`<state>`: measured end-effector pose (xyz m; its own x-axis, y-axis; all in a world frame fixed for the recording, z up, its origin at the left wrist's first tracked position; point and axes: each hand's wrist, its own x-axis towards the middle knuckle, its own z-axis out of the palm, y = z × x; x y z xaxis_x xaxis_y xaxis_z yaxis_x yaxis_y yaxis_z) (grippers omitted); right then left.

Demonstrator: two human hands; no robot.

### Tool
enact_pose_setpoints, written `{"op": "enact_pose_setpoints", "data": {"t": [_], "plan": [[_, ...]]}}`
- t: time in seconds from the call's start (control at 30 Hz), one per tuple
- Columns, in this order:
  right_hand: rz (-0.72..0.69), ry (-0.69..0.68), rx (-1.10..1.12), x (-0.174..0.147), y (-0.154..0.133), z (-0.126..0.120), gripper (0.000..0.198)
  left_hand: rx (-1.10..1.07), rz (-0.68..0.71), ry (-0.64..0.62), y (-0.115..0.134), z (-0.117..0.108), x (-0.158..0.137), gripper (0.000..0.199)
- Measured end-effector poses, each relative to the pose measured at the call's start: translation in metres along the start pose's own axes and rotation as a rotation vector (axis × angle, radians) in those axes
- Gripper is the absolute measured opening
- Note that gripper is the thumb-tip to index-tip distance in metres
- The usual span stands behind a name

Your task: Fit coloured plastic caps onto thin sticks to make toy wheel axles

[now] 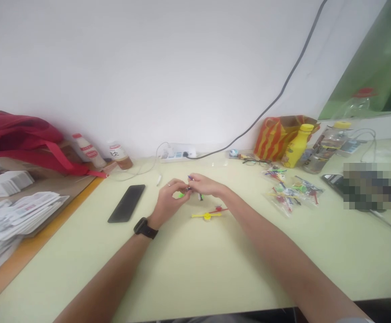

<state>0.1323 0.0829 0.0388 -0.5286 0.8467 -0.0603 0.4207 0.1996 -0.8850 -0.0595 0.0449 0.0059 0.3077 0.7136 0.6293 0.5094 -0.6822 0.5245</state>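
Note:
My left hand (171, 197) and my right hand (203, 185) meet over the middle of the table, both with fingers pinched together. Between their fingertips is a small plastic piece, dark or bluish, mostly hidden and too small to name. Bits of bright green plastic (181, 195) show beside the left fingers, and a small green and dark piece (200, 196) lies under the right hand. Nearer to me rests a yellow plastic piece (207, 216) with a round middle and two long arms. A red plastic piece (219, 209) lies just behind it.
A black phone (127, 203) lies left of my hands. Clear bags of colourful plastic parts (288, 193) lie to the right, before a yellow bottle (298, 146) and glasses (256, 162). Stacked cards (30, 211) fill the far left. A power strip (177, 153) sits against the wall.

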Motion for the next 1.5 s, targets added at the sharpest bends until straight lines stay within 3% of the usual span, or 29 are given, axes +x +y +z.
{"op": "enact_pose_setpoints", "data": {"t": [0.2,0.3,0.43,0.53,0.8,1.03,1.17,1.5], "plan": [[0.129,0.182,-0.252,0.009,0.022,-0.025,0.016,-0.045,-0.023,-0.081,0.003,-0.003,-0.002,0.010],[0.219,0.192,-0.395,0.010,0.039,-0.038,0.013,-0.054,-0.030,-0.205,0.003,0.000,-0.005,0.011],[0.250,0.154,-0.499,0.012,0.050,-0.039,0.027,-0.008,-0.009,-0.319,-0.005,0.002,-0.008,0.014],[0.231,0.140,-0.533,0.014,0.050,-0.038,0.034,0.059,-0.014,-0.314,-0.010,-0.002,-0.007,0.012],[0.227,0.094,-0.570,0.010,0.046,-0.040,0.014,0.117,0.072,-0.306,-0.010,-0.008,-0.001,0.022],[0.248,0.111,-0.597,0.012,0.043,-0.032,0.021,0.158,0.046,-0.283,-0.021,-0.003,-0.002,0.023],[0.245,0.130,-0.611,0.013,0.044,-0.031,0.023,0.174,0.040,-0.249,-0.021,-0.009,-0.003,0.037],[0.284,0.176,-0.645,0.010,0.041,-0.028,0.030,0.148,0.003,-0.359,-0.036,-0.017,-0.007,0.062]]}}
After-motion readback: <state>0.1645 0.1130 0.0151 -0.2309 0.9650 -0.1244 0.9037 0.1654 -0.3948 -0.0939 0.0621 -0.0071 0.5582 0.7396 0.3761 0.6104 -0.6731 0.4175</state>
